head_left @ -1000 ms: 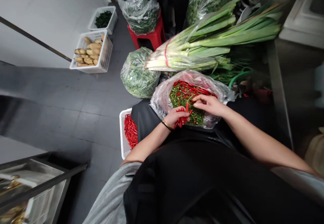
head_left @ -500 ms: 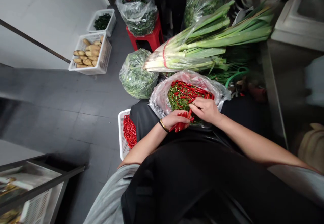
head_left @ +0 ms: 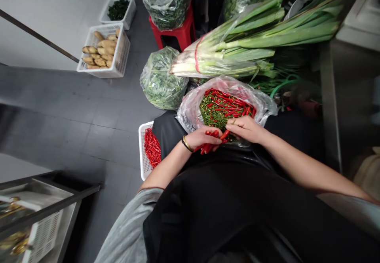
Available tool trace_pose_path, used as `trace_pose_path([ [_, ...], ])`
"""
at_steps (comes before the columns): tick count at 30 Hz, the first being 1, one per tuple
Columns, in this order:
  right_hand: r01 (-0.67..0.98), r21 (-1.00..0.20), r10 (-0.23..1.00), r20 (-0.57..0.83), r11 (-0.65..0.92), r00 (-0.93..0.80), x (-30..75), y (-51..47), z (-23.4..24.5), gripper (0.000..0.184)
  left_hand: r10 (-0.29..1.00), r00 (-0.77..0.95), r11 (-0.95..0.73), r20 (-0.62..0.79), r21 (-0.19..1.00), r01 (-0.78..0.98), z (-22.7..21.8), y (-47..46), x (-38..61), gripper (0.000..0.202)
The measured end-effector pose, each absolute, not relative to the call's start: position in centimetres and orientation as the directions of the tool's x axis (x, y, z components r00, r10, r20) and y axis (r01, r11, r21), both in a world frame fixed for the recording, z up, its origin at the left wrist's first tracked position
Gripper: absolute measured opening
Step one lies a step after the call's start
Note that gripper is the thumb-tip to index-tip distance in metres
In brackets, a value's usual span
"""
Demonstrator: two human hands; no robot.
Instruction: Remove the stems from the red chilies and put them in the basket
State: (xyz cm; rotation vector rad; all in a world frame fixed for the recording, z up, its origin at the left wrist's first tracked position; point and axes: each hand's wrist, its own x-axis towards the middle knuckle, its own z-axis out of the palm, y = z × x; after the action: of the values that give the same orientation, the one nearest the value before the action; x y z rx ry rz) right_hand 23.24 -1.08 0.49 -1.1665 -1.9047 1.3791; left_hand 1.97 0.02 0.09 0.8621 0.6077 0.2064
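Note:
A handful of red chilies (head_left: 208,147) lies in my left hand (head_left: 202,137), its fingers wrapped round them and the thumb on top. One red chili (head_left: 225,134) points from that hand up to the fingertips of my right hand (head_left: 245,129). These fingertips pinch at its stem end; the stem itself is hidden. Both hands are over the near edge of a clear plastic bag (head_left: 190,110) on my lap. Inside the bag are more red chilies (head_left: 228,103) and a heap of green stems (head_left: 212,114).
Left of my knee, a white basket (head_left: 142,152) holds red chilies. Beyond the bag lie leeks (head_left: 225,55) tied with red and bagged greens (head_left: 163,79). A red stool (head_left: 175,31), a basket of brown root vegetables (head_left: 120,63) and a metal edge (head_left: 331,112) stand around.
The view has tilted down a little, so the other person's hand has left the top of the picture. My right fingertips have moved slightly away from my left hand.

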Motion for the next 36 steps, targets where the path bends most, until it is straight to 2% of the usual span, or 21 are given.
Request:
trace_pose_path([
  [2,0.602,-0.721,0.880,0.022,0.343,-0.474,23.3,-1.0,0.8,0.045,0.412,0.791,0.673,-0.453,0.736,0.070,-0.4,-0.1,2.6,0.031],
  [3,0.701,-0.592,0.889,0.057,0.397,-0.455,23.2,-1.1,0.8,0.044,0.418,0.778,0.697,-0.470,0.715,0.058,-0.5,-0.2,3.0,0.032],
  [5,0.834,-0.390,0.917,0.083,0.390,-0.390,23.1,-0.9,0.4,0.041,0.431,0.755,0.737,-0.494,0.675,0.021,-0.3,-0.2,3.4,0.034],
  [7,0.909,-0.287,0.953,0.068,0.301,-0.294,23.5,-0.2,-0.7,0.040,0.480,0.715,0.747,-0.509,0.664,-0.029,0.5,0.0,2.6,0.036],
  [9,0.949,-0.240,0.974,-0.040,0.206,-0.222,24.7,1.2,-2.5,0.037,0.608,0.602,0.699,-0.517,0.708,-0.098,1.5,0.6,-0.1,0.037],
  [11,0.967,-0.214,0.951,-0.241,0.142,-0.193,26.2,2.9,-4.3,0.038,0.777,0.385,0.580,-0.498,0.804,-0.132,2.1,1.4,-4.6,0.038],
  [13,0.982,-0.184,0.920,-0.377,0.044,-0.112,27.5,4.7,-5.9,0.041,0.875,0.120,0.478,-0.470,0.877,-0.050,1.6,2.2,-10.0,0.035],
  [14,0.986,-0.168,0.918,-0.394,-0.017,-0.051,27.9,5.4,-6.5,0.044,0.891,-0.013,0.455,-0.455,0.890,0.016,0.8,2.4,-12.7,0.035],
  [16,0.984,-0.144,0.931,-0.361,-0.107,0.048,28.1,6.8,-7.3,0.052,0.847,-0.259,0.511,-0.465,0.846,0.153,-1.6,2.2,-17.4,0.035],
  [18,0.982,-0.134,0.938,-0.338,-0.132,0.080,27.6,8.0,-7.7,0.065,0.735,-0.441,0.657,-0.515,0.701,0.276,-4.5,1.5,-20.5,0.034],
  [19,0.981,-0.131,0.935,-0.343,-0.143,0.091,27.2,8.5,-7.8,0.072,0.686,-0.486,0.717,-0.542,0.617,0.324,-5.9,0.9,-21.5,0.035],
  [21,0.975,-0.120,0.918,-0.373,-0.189,0.133,26.3,9.5,-7.9,0.083,0.642,-0.544,0.762,-0.540,0.527,0.375,-8.0,0.0,-22.5,0.043],
  [23,0.970,-0.116,0.896,-0.418,-0.215,0.149,25.7,10.2,-7.9,0.089,0.636,-0.581,0.768,-0.508,0.494,0.408,-9.2,-0.1,-22.5,0.051],
  [25,0.972,-0.112,0.877,-0.461,-0.205,0.132,25.4,10.5,-7.9,0.087,0.647,-0.603,0.754,-0.467,0.512,0.412,-9.4,0.6,-21.9,0.052],
  [28,0.982,-0.101,0.860,-0.504,-0.157,0.085,25.1,9.9,-7.7,0.074,0.746,-0.561,0.608,-0.359,0.712,0.352,-7.8,2.6,-19.7,0.044],
  [31,0.991,-0.112,0.877,-0.481,-0.068,0.006,24.5,8.3,-7.3,0.060,0.885,-0.431,0.304,-0.175,0.919,0.252,-4.2,3.6,-15.4,0.039],
  [33,0.990,-0.142,0.898,-0.436,-0.004,-0.059,23.5,6.7,-6.9,0.052,0.949,-0.311,0.128,-0.054,0.967,0.222,-1.4,3.2,-11.5,0.039],
  [36,0.981,-0.183,0.924,-0.362,0.057,-0.121,21.6,3.6,-6.1,0.049,1.000,-0.022,0.021,-0.016,0.974,0.227,1.4,1.8,-5.3,0.035],
])
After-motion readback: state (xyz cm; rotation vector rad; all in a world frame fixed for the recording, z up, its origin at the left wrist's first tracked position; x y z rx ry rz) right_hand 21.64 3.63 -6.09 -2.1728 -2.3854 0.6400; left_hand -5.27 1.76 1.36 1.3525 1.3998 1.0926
